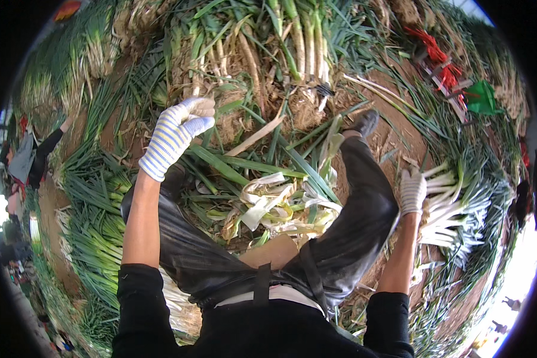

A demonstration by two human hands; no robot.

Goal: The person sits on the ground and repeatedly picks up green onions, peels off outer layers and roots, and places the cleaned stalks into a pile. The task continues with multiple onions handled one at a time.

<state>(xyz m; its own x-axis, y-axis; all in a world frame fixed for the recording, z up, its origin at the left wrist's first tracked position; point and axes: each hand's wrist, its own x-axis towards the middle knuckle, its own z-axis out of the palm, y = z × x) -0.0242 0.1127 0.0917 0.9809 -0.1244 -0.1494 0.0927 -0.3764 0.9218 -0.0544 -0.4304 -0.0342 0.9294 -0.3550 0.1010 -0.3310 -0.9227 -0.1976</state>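
My left hand (179, 134), in a white glove with blue and yellow stripes, is raised in front of the root ends of untrimmed long green onions (197, 62). Its fingers are loosely curled; the palm is hidden, and nothing plainly shows in it. My right hand (412, 192), gloved alike, is low at my right, at the white ends of a pile of cleaned green onions (445, 201). Whether it grips any of them cannot be made out. Between my legs lie peeled outer skins (268, 201) and loose green leaves (223, 165). A dark tie (324, 89) binds a bundle (311, 53) ahead.
More green onions (98, 241) are heaped at my left. At the upper right, red ties (447, 71) hang on a low stand (443, 85) beside a green plastic item (481, 98). Another person (31, 152) is at the far left. Bare soil (398, 121) shows near my right shoe (364, 121).
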